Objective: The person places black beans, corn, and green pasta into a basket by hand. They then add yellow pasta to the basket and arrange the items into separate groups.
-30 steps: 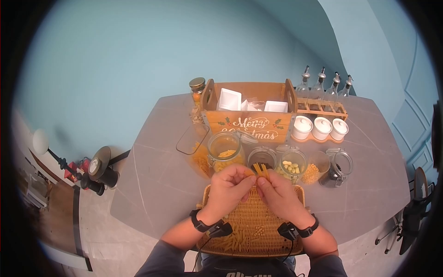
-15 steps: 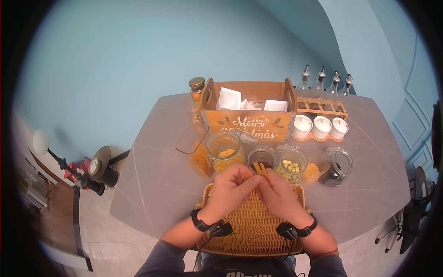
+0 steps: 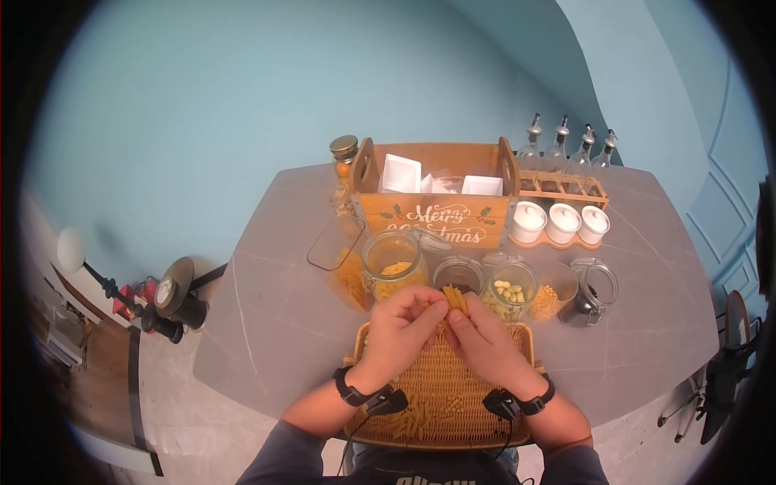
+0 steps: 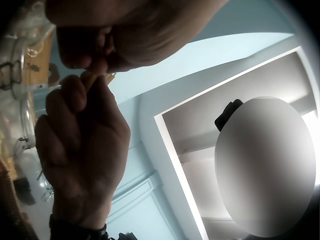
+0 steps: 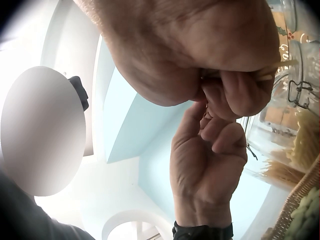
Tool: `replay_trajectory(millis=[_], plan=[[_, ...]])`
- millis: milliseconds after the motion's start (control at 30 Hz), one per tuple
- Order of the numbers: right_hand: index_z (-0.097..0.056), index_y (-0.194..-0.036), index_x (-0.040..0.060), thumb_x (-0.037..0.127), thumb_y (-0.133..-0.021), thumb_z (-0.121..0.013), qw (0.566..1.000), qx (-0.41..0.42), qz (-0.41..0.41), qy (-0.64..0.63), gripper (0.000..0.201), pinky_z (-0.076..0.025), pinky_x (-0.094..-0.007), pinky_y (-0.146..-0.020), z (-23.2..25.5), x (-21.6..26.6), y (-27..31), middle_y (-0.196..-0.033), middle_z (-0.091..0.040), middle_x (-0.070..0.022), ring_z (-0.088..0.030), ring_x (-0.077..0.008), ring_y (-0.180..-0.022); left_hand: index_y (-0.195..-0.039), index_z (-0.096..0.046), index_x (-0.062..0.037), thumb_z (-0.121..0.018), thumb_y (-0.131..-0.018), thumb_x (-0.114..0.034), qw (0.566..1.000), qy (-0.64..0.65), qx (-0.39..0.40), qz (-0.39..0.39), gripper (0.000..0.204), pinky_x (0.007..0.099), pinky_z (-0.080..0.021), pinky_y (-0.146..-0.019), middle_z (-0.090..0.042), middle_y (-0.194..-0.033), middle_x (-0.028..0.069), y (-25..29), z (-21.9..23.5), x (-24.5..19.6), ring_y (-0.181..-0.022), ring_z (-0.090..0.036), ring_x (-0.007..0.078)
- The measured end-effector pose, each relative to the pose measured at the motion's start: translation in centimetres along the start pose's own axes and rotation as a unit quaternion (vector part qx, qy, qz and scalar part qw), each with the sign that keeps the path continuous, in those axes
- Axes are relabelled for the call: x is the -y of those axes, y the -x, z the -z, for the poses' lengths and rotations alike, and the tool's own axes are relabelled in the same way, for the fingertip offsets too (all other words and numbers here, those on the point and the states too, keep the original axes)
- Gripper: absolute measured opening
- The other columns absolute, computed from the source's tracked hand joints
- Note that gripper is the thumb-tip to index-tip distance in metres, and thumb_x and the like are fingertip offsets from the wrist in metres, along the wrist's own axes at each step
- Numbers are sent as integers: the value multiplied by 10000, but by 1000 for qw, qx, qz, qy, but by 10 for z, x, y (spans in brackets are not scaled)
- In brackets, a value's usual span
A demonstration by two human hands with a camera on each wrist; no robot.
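Note:
Yellow pasta sticks [image 3: 456,299] poke up between the fingers of my right hand [image 3: 487,339], which pinches them over the wicker basket [image 3: 453,388]. My left hand [image 3: 404,330] meets it, thumb and fingertips curled together; whether a piece sits between them is hidden. In the left wrist view, the right hand [image 4: 87,137] has curled fingers around a pale stick end. The right wrist view shows the left hand [image 5: 207,170] below the right hand [image 5: 200,50], fingertips touching. Loose pasta pieces [image 3: 412,420] lie in the basket's lower left part.
Behind the basket stand a jar of yellow pasta [image 3: 394,263], a dark-filled jar [image 3: 458,276], a jar of green-yellow pieces [image 3: 511,289], a cup of kernels [image 3: 550,299] and a clamp jar [image 3: 590,295]. Farther back are a wooden crate [image 3: 436,218], lidded white pots [image 3: 564,224] and bottles [image 3: 556,158].
The left thumb moved over toward the right hand and then drew back slightly. The pasta sticks in the right hand now stand closer together. Both hands stay above the basket.

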State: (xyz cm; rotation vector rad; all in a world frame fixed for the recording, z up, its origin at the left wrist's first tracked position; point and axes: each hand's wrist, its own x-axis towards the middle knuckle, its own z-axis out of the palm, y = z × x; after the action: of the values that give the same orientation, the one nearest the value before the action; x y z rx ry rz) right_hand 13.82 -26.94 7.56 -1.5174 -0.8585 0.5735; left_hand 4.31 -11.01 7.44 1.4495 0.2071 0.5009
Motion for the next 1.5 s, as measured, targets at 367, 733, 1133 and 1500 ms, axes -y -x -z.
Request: replay_trajectory(millis=[367,733,1133,1500], plan=[[-594,-1123,51,194,-1201,-520,1000,16,13,22,179,-430,-263,-607,1,1,-1,-820,-578,20,-528,-76,-699,-1101,-734,22,-723,-1096,-27,1000,-22,6,5,50,223,-455,-519,-702,-792,5,0,1,-5,-585,-607,54],[-580,-1147,76,244,-1225,-495,997,38,-16,-66,203,-417,-217,-600,1,-8,-1,-871,-585,24,-522,-44,-723,-1120,-738,16,-732,-1088,-64,1000,21,6,15,86,222,-476,-536,-725,-792,6,0,2,-2,-613,-634,48],[-560,-1116,84,246,-1227,-483,999,34,3,-40,211,-392,-217,-569,1,-3,0,-827,-587,30,-501,-43,-654,-1096,-708,20,-725,-1090,-19,999,37,15,21,43,237,-526,-543,-765,-891,64,1,4,-1,-625,-677,91],[-562,-1116,80,243,-1229,-475,998,33,-4,-48,217,-395,-220,-564,0,-3,0,-831,-589,30,-496,-42,-649,-1090,-709,19,-723,-1085,0,999,39,12,19,23,237,-520,-539,-763,-899,62,1,3,-1,-621,-676,92]])
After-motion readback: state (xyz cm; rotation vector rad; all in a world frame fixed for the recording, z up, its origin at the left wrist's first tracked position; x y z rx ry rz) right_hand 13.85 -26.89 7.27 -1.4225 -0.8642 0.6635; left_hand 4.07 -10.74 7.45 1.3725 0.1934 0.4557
